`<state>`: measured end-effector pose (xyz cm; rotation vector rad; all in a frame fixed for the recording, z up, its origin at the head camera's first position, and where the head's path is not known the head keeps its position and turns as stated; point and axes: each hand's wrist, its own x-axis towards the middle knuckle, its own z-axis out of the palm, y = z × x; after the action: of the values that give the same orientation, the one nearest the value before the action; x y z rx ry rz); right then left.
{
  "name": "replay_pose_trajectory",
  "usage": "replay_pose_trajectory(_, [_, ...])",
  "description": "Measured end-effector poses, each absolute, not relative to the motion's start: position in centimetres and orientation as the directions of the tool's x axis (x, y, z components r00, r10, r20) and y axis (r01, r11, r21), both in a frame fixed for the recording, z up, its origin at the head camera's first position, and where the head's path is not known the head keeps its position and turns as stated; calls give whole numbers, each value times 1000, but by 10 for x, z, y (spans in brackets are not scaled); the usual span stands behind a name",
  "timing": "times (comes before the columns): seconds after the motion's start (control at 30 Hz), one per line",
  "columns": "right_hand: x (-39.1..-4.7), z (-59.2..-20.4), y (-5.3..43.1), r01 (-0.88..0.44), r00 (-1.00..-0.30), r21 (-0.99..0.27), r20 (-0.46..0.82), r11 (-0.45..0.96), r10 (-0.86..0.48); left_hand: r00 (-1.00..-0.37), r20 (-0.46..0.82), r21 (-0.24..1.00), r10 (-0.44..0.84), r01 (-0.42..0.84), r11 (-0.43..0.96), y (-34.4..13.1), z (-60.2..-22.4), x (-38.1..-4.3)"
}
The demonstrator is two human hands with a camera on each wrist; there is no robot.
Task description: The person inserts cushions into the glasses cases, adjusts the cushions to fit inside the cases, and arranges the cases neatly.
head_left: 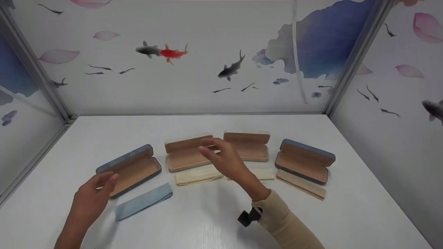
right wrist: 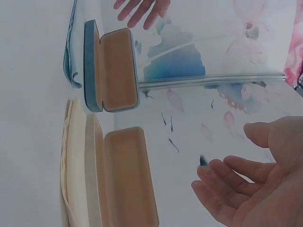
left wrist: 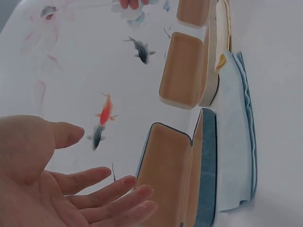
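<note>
My left hand [head_left: 91, 195] hovers at the near left end of a blue glasses case [head_left: 140, 173], fingers loosely bent and holding nothing. That case lies open with a tan lining, and a folded light blue cloth [head_left: 143, 202] lies in front of it. In the left wrist view the palm and spread fingers [left wrist: 113, 194] overlap the case. The right hand [head_left: 226, 160], also holding nothing, is over the gap between two open cream cases, the left one [head_left: 187, 157] and the right one [head_left: 252, 152]. It partly hides both, along with the folded pale yellow cloth [head_left: 197, 176] and cream cloth [head_left: 264, 174].
To the right stands another open blue glasses case [head_left: 304, 162], with a folded beige cloth [head_left: 301, 185] before it. White panels [head_left: 193, 90] with fish and petal prints enclose the white table [head_left: 193, 224] at the back and sides. A black device [head_left: 247, 217] is strapped on the right wrist.
</note>
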<state>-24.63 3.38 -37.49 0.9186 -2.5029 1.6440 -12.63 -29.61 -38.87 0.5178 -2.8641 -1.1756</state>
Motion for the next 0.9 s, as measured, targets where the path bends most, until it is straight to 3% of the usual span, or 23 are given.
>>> replay_pose_trajectory(0.6, [-233, -392, -22, -390, -855, -879, 234, 276, -463, -841, -334, 743, -426, -513, 430, -322, -428, -129])
replay_pose_trajectory(0.8, [-233, -404, -32, -310, -855, -915, 150, 257, -497, -816, -364, 737, -449, -547, 397, -324, -435, -130])
replay_pose_trajectory(0.9, [-234, -410, -38, -208, -855, -952, 66, 224, -515, -810, -370, 732, -456, -556, 394, -324, -438, -130])
